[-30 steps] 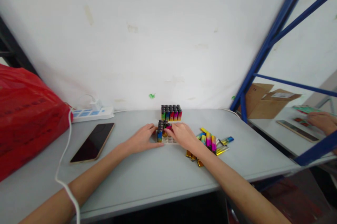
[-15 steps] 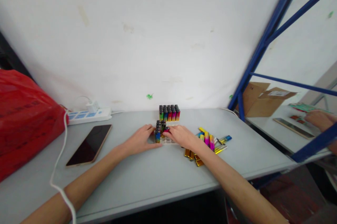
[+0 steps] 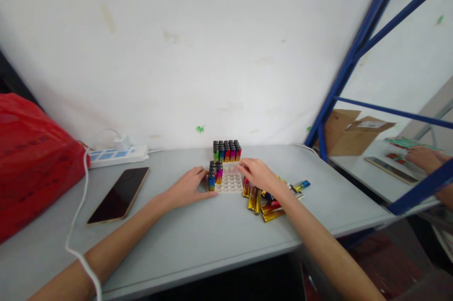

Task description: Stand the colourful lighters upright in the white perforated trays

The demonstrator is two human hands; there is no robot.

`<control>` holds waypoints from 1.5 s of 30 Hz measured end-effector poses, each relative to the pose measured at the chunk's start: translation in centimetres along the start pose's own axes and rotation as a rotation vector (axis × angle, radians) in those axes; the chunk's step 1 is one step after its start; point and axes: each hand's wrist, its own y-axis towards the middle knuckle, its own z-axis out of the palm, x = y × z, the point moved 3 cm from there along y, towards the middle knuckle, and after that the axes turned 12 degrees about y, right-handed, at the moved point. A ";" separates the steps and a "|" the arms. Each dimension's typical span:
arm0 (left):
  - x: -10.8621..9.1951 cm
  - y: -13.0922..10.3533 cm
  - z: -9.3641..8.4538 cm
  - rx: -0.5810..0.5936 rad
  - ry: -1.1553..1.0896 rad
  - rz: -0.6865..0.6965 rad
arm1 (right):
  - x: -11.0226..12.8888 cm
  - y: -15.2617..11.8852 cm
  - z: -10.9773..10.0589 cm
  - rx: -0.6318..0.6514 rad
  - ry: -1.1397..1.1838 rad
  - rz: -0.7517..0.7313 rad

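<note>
A white tray (image 3: 231, 188) with rows of round holes sits in front of me. Upright lighters with black tops and shiny coloured bodies fill its left side, among them a magenta lighter (image 3: 219, 176). My left hand (image 3: 189, 184) braces the tray's left corner, thumb along the front edge and fingers at the side. Past the tray's right edge hovers my right hand (image 3: 258, 173), fingers loosely bent and nothing visible in them. Below it and partly behind its forearm lies a loose pile of gold and coloured lighters (image 3: 254, 199).
A full block of upright lighters (image 3: 227, 151) stands near the wall. To the left are a phone (image 3: 120, 195), a power strip (image 3: 118, 155), a white cable (image 3: 72, 246) and a red bag (image 3: 35, 164). Blue rack posts (image 3: 348, 74) and another person's hand (image 3: 423, 157) are at right.
My right hand has left the lighters in the tray and moved right, toward the pile. The magenta lighter it held now stands in the tray. My left hand keeps its place.
</note>
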 end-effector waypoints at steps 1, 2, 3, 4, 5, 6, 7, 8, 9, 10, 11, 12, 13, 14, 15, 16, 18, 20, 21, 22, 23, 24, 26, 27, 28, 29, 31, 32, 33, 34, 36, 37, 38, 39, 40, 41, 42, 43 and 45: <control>0.0 0.0 0.0 0.008 0.005 -0.001 | -0.8 -0.3 -0.8 -0.021 0.005 0.025; -0.1 0.0 0.0 0.016 0.010 -0.002 | -1.5 -0.8 -1.7 -0.039 0.009 0.052; -0.1 0.0 0.0 0.023 0.013 -0.003 | -2.1 -1.5 -2.6 -0.055 0.012 0.072; -0.1 0.0 0.0 0.028 0.014 -0.002 | -2.4 -2.5 -3.5 -0.074 0.014 0.077; -0.1 0.0 -0.1 0.032 0.013 -0.001 | -2.6 -3.7 -4.4 -0.104 0.015 0.071; -0.1 0.0 -0.1 0.034 0.011 0.000 | -2.6 -5.2 -5.1 -0.146 0.005 0.070; -0.1 0.0 -0.1 0.034 0.008 -0.001 | -2.5 -6.9 -5.5 -0.167 -0.013 0.075; -0.1 0.0 -0.1 0.032 0.003 -0.003 | -2.2 -8.6 -5.7 -0.180 -0.041 0.086; -0.1 0.0 -0.1 0.025 -0.003 -0.004 | -1.9 -10.2 -5.5 -0.162 -0.073 0.101; -0.1 0.0 -0.1 0.017 -0.008 -0.003 | -1.7 -11.7 -5.0 -0.131 -0.108 0.116; -0.1 0.0 -0.1 0.008 -0.012 -0.001 | -1.5 -13.0 -4.2 -0.100 -0.139 0.125; -0.1 0.0 -0.1 0.001 -0.016 0.000 | -1.4 -13.9 -3.4 -0.065 -0.164 0.134; -0.1 0.0 -0.1 -0.002 -0.017 0.000 | -1.5 -14.5 -2.5 -0.028 -0.174 0.142; 0.0 -0.1 -0.1 -0.002 -0.016 -0.003 | -1.6 -14.7 -1.6 -0.002 -0.177 0.158; 0.0 -0.1 -0.1 0.001 -0.014 -0.005 | -2.0 -14.6 -0.9 0.011 -0.177 0.180; 0.0 -0.1 -0.1 0.006 -0.011 -0.007 | -2.3 -14.2 -0.4 0.017 -0.174 0.203; 0.0 0.0 -0.1 0.016 -0.005 -0.009 | -3.2 -12.9 0.1 0.013 -0.169 0.245; 0.0 0.0 -0.3 0.019 -0.006 -0.010 | -4.0 -11.6 0.2 0.012 -0.165 0.263; 0.0 0.1 -0.3 0.020 -0.010 -0.009 | -4.4 -11.0 0.2 0.010 -0.165 0.267; -0.1 0.1 -0.4 0.018 -0.015 -0.008 | -4.7 -10.6 0.1 0.008 -0.167 0.270; -0.1 0.1 -0.5 0.013 -0.019 -0.006 | -4.9 -10.3 0.1 0.006 -0.170 0.271; -0.1 0.1 -0.5 0.011 -0.022 -0.003 | -5.1 -10.2 0.1 0.005 -0.172 0.272; -0.1 0.1 -0.6 0.008 -0.025 -0.004 | -5.4 -10.0 0.1 0.013 -0.170 0.277; -0.1 0.1 -0.7 0.009 -0.023 -0.008 | -5.5 -10.0 0.1 0.021 -0.165 0.281; -0.1 0.1 -0.7 0.014 -0.020 -0.011 | -5.6 -9.9 0.1 0.029 -0.160 0.287; 0.0 0.1 -0.7 0.020 -0.014 -0.012 | -5.7 -9.7 0.1 0.037 -0.154 0.293; 0.2 0.1 -0.8 0.021 -0.003 -0.015 | -6.1 -9.1 -0.1 0.054 -0.144 0.306; 0.3 0.1 -0.8 0.018 0.001 -0.015 | -6.3 -8.6 -0.2 0.064 -0.139 0.312; 0.4 0.1 -0.9 0.012 0.005 -0.015 | -6.5 -8.2 -0.3 0.077 -0.134 0.314; 0.5 0.1 -0.9 0.007 0.009 -0.015 | -6.7 -7.8 -0.4 0.095 -0.126 0.314; 0.7 0.1 -0.8 0.000 0.019 -0.016 | -6.7 -7.3 -0.7 0.101 -0.106 0.311; 0.8 0.1 -0.8 -0.004 0.024 -0.017 | -6.4 -7.3 -0.9 0.081 -0.096 0.301; 0.9 0.1 -0.7 -0.009 0.028 -0.017 | -5.8 -7.4 -1.2 0.047 -0.090 0.283; 0.9 0.1 -0.6 -0.016 0.029 -0.017 | -5.0 -7.7 -1.5 0.008 -0.085 0.254; 1.0 0.1 -0.5 -0.023 0.028 -0.019 | -4.1 -8.1 -1.8 -0.024 -0.080 0.214; 1.0 0.0 -0.4 -0.029 0.025 -0.020 | -3.0 -8.5 -1.9 -0.036 -0.075 0.166; 1.1 0.0 -0.3 -0.035 0.020 -0.022 | -2.0 -9.0 -1.9 -0.021 -0.066 0.120; 1.1 0.0 -0.2 -0.038 0.013 -0.025 | -1.1 -9.5 -1.7 0.008 -0.055 0.084; 1.1 0.0 0.0 -0.035 0.002 -0.030 | -0.1 -10.1 -1.1 0.055 -0.034 0.047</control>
